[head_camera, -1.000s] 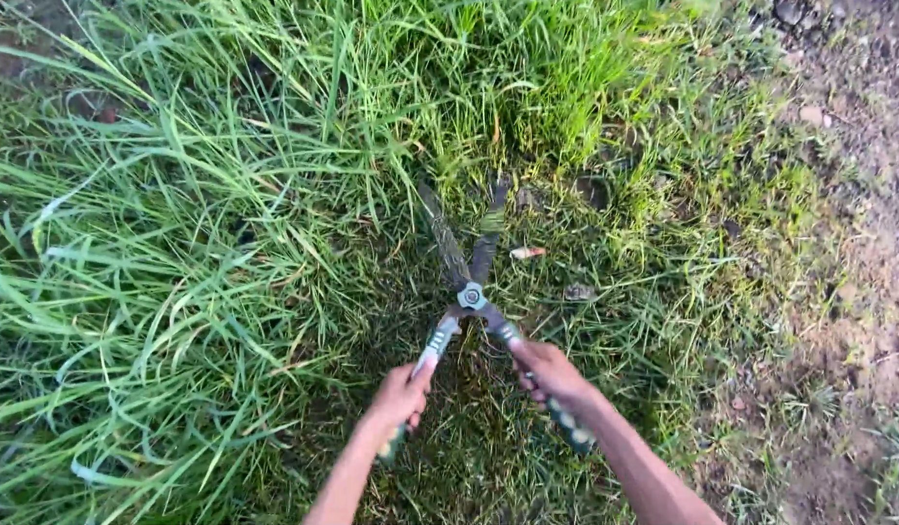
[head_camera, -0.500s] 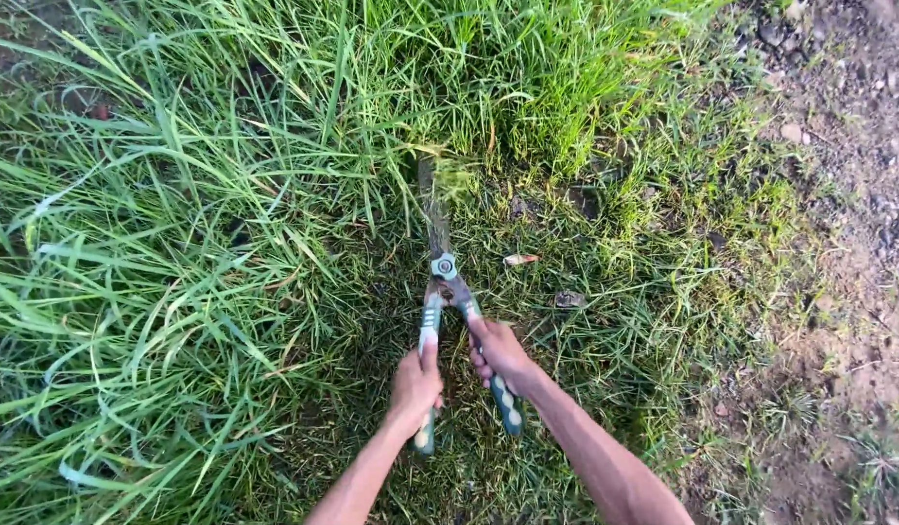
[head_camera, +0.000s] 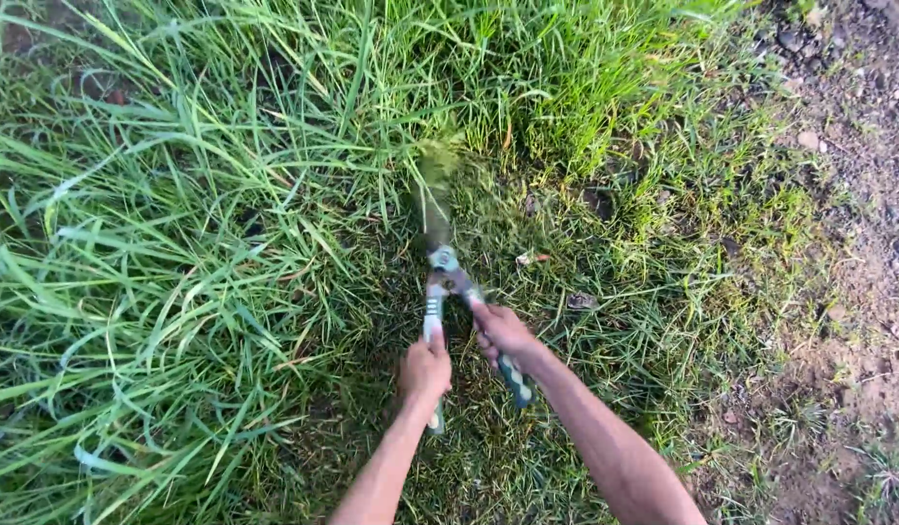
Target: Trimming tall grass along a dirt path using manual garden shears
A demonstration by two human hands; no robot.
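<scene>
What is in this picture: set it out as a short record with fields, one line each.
Setting: outdoor ground seen from above
Tool: garden shears, blades together and blurred, pointing into the grass
Left hand: closed around the left handle
Right hand: closed around the right handle
Handles: near each other, forming a narrow V
Tall grass: long blades on the left and top
Short grass: cropped patch around and right of the shears
Bare soil: strip with small stones on the right edge
</scene>
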